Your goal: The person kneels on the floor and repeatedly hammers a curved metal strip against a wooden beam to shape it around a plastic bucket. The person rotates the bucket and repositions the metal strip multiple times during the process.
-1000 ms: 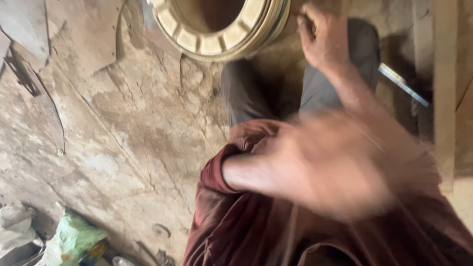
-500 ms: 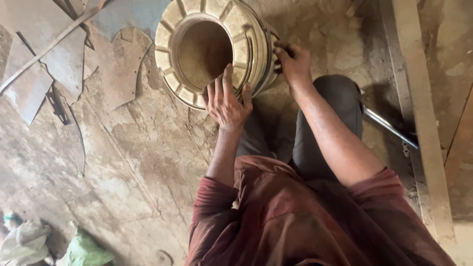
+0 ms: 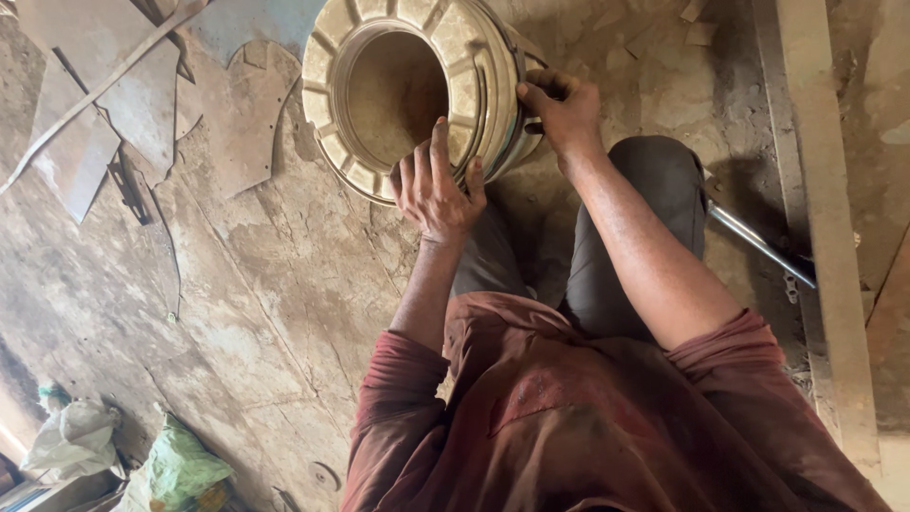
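A round, yellowish metal drum lies on its side on the floor by my knees, its open mouth facing up and left, with a ribbed rim. My left hand grips the near edge of that rim, fingers hooked over it. On the drum's right outer wall, my right hand is closed around a metal band. My bent legs in grey trousers lie just below the drum.
Cut scraps of sheet metal lie on the stained concrete floor at the upper left. A metal rod sticks out beside my right knee. A long wooden beam runs down the right side. Crumpled plastic bags sit bottom left.
My left hand swung from a blur near my chest up onto the drum's rim and holds there. The right hand stays on the drum's side. The drum sits lower and fuller in view.
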